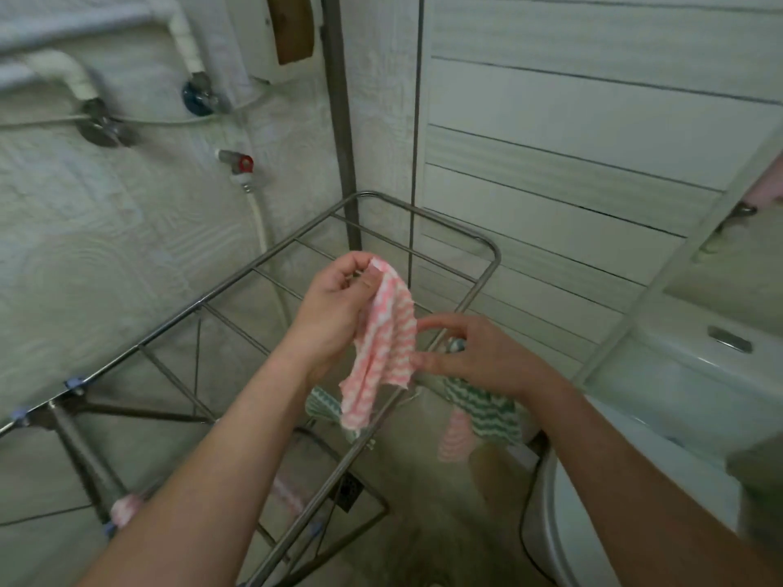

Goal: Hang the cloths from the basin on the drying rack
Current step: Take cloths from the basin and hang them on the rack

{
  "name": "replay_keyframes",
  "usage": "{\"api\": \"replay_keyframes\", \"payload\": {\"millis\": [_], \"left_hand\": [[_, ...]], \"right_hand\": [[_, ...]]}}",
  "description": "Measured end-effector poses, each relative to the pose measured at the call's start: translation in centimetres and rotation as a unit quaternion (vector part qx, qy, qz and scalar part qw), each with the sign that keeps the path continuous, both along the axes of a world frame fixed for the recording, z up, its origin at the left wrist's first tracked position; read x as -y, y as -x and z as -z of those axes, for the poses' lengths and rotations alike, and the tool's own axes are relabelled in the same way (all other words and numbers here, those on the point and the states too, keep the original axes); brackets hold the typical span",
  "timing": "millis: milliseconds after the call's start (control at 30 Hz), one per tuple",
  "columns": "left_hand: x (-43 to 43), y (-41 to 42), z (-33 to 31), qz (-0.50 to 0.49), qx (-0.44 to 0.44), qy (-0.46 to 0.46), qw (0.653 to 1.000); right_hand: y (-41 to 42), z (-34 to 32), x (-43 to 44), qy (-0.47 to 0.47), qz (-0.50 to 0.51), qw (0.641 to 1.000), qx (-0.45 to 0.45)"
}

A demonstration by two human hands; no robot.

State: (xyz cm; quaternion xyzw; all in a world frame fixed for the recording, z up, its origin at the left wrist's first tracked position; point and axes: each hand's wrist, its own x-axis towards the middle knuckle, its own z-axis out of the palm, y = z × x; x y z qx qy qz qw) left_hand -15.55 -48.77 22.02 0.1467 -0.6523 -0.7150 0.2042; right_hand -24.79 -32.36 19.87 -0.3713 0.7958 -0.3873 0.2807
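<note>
A pink-and-white striped cloth (383, 349) hangs crumpled over the metal drying rack (237, 286). My left hand (334, 307) pinches its top corner between thumb and fingers. My right hand (470, 353) pinches its right edge lower down. A green-and-white cloth (487, 410) hangs on the rack's right rail under my right wrist, and a second green cloth (324, 406) shows behind the pink one. Another pink cloth (455, 436) hangs below the green one. The basin is not in view.
The rack fills the corner between a textured wall with pipes and valves (241, 163) and a panelled wall (572, 163). A white washbasin (695, 366) stands at right. Another pink cloth (125, 508) hangs low on the rack at left. A floor drain (349, 491) lies beneath.
</note>
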Motion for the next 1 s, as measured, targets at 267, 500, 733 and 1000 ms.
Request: {"api": "replay_keyframes", "payload": {"millis": [267,500,733,1000], "left_hand": [[3.1,1.5,0.9,0.007,-0.041,-0.015,0.999],[5.6,1.7,1.6,0.103,0.044,0.092,0.989],[8.2,1.7,1.9,0.093,0.033,0.013,0.995],[12.7,1.4,6.5,-0.075,0.108,-0.015,0.991]], "right_hand": [[2.7,4.7,4.2,0.015,0.018,0.998,0.056],[3.4,4.5,7.7,0.095,-0.044,0.984,0.141],[3.5,5.6,8.1,-0.011,-0.05,0.993,0.11],[3.2,3.8,7.6,-0.082,-0.087,0.984,0.131]]}}
